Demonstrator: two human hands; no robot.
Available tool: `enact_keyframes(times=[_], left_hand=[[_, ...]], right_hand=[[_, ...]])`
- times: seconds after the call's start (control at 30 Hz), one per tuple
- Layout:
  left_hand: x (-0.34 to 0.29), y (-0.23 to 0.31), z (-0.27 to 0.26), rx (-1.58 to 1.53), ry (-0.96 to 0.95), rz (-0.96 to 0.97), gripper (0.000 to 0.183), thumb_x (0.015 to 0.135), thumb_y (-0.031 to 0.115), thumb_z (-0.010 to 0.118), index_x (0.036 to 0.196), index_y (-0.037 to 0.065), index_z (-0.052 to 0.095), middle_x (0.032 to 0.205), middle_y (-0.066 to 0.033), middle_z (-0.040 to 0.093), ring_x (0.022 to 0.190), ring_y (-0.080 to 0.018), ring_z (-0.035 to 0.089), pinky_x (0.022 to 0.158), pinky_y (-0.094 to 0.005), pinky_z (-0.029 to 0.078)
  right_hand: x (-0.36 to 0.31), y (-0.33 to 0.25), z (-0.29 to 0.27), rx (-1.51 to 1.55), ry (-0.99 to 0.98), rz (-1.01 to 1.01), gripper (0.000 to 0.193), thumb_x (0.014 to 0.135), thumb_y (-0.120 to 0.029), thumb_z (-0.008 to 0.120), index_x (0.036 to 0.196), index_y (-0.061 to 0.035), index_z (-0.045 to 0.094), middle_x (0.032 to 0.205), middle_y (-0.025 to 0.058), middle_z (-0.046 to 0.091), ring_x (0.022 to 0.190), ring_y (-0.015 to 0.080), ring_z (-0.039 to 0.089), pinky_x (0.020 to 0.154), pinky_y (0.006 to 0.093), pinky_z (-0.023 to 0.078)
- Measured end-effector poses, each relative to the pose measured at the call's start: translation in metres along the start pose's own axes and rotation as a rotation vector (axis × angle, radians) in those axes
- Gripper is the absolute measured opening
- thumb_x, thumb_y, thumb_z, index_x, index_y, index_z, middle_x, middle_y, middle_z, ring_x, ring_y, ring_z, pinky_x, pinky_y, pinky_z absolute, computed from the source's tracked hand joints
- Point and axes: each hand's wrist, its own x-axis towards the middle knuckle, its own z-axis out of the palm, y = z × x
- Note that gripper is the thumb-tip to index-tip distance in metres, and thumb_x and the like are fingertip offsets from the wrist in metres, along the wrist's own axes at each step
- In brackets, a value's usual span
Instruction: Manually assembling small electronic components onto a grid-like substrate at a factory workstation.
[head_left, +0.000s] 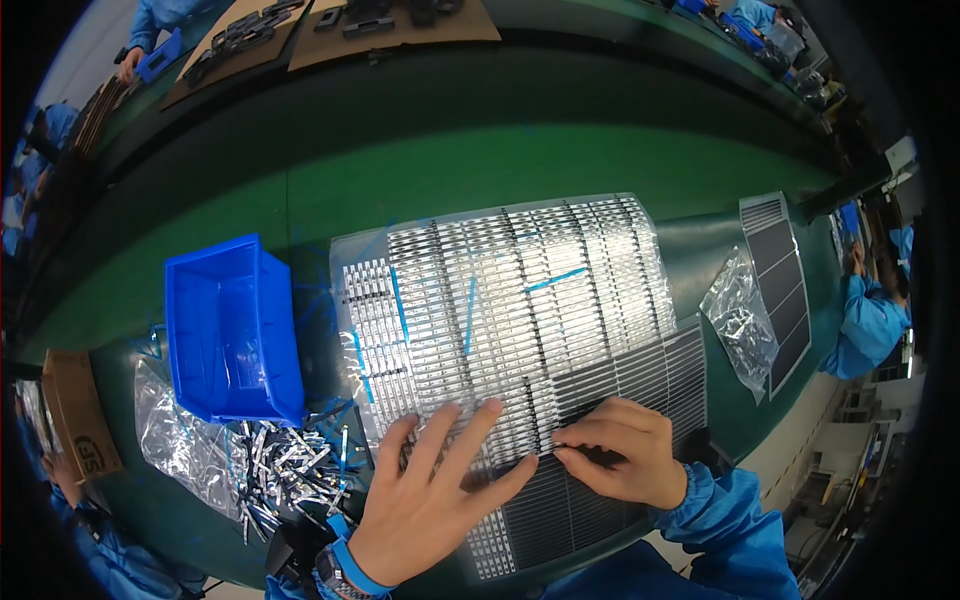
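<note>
strip sheet under both hands, l flat, r working fine w/ fingertips

the strip sheet (520,335) lies flat on the green table (690,245), right in front of the person, silver rows on most of it, dark rows toward its lower right. l hand (425,510) is spread on the sheet's lower left part, fingers splayed & gripping nothing, prob. to keep the sheet from sliding. r hand (632,455) is at the border btwn silver & dark rows, thumb & index brought close together, prob. b/c the rows are narrow; can't tell if anything is pinched there. blue slivers (555,280) lie across the silver rows.

left of the sheet: blue bin (228,330), nothing seen inside, & below it a heap of loose strips (295,475), prob. kept there for easy l-side reach. clear bag (180,440) is beyond the heap, crumpled. right of the sheet: another clear wrapper (742,325), partly over a dark panel (775,260).

hard to see: rows under l palm, r hand's curled fingers, heap's lower edge near the sleeve. l forearm is cut off at bottom; co-workers well beyond the sheet are warped & cropped at the rim.
</note>
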Motion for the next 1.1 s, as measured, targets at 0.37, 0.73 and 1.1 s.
enact_keyframes(times=[0.37,0.73,1.1], left_hand=[[0.007,-0.001,-0.003,-0.056,0.080,0.065,0.044,0.082,0.014,0.075,0.122,0.035,0.075,0.145,-0.0117,0.052,0.125,-0.0346,0.052,0.102,-0.0532,0.040],[-0.002,0.005,-0.006,-0.139,0.154,0.054,0.050,0.079,0.012,0.072,0.126,0.028,0.075,0.156,-0.0194,0.044,0.135,-0.0406,0.044,0.110,-0.0542,0.035],[-0.004,0.006,-0.002,-0.139,0.138,0.040,0.046,0.080,0.013,0.073,0.125,0.025,0.076,0.159,-0.0185,0.041,0.136,-0.0409,0.042,0.112,-0.0558,0.033]], right_hand=[[0.008,-0.004,-0.040,0.191,-0.104,0.191,0.035,0.080,-0.005,0.083,0.114,-0.0065,0.076,0.107,0.0107,0.074,0.081,0.0203,0.069,0.070,0.0307,0.057],[0.017,0.019,-0.126,-0.591,-0.200,0.143,0.088,0.058,-0.027,0.098,0.135,-0.0122,0.058,0.130,0.0105,0.061,0.122,0.0338,0.055,0.105,0.0434,0.047],[0.023,0.046,-0.130,-0.319,-0.226,0.190,0.083,0.062,-0.025,0.096,0.132,-0.0120,0.053,0.103,0.0131,0.069,0.097,0.0377,0.068,0.083,0.0458,0.053]])
